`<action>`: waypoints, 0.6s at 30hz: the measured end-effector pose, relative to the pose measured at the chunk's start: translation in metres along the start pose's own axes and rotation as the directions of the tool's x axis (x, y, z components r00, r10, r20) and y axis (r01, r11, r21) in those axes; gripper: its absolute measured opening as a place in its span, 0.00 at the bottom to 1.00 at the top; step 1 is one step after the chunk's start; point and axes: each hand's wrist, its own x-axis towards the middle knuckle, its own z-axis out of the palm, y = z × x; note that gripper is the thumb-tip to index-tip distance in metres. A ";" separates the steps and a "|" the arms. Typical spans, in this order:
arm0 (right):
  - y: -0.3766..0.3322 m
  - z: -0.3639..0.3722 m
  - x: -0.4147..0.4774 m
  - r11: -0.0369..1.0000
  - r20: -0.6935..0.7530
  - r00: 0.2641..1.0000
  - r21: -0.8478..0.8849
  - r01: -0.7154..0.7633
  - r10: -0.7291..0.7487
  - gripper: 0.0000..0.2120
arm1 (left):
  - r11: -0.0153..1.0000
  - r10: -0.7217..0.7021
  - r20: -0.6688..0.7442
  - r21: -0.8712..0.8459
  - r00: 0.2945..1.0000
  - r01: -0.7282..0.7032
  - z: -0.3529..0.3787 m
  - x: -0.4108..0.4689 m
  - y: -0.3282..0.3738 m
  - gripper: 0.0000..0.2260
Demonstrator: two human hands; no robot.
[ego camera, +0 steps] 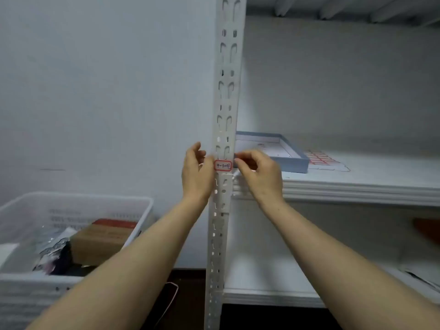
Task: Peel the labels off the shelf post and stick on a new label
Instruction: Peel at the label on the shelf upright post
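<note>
On post (225, 91) — label (222, 165) | left hand (196, 173) open at its edge | right hand (258, 172) pinching opposite edge

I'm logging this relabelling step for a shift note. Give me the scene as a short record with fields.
post: white slotted shelf post, upright
label: red-bordered label on the post, handwritten, reads roughly 4-300
left hand: at the label's left edge
right hand: at its right edge
shelf: blue-rimmed tray, sheet of red labels
lower left: white basket with boxes
</note>
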 end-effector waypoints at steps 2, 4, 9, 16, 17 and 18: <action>0.001 0.005 0.005 0.993 0.012 0.999 0.107 -0.046 0.045 0.09 | 0.988 -0.094 0.073 -0.112 0.993 0.102 0.000 0.005 -0.001 0.21; 0.001 0.009 0.011 0.966 0.027 0.993 0.231 -0.119 0.116 0.12 | 0.966 -0.155 0.140 -0.187 0.978 0.180 -0.001 0.011 -0.006 0.23; -0.005 0.023 0.029 0.853 0.107 0.970 0.461 -0.244 0.219 0.13 | 0.915 -0.251 0.185 -0.276 0.950 0.295 0.000 0.011 -0.021 0.28; -0.001 0.029 0.027 0.801 0.217 0.961 0.537 -0.266 0.174 0.14 | 0.870 -0.268 0.166 -0.382 0.949 0.313 0.017 -0.001 -0.025 0.08; -0.001 0.028 0.026 0.809 0.214 0.964 0.532 -0.249 0.157 0.12 | 0.867 -0.266 0.143 -0.397 0.953 0.302 0.019 -0.001 -0.026 0.09; 0.000 0.029 0.026 0.818 0.209 0.968 0.525 -0.234 0.142 0.11 | 0.864 -0.267 0.124 -0.409 0.956 0.294 0.021 -0.001 -0.028 0.09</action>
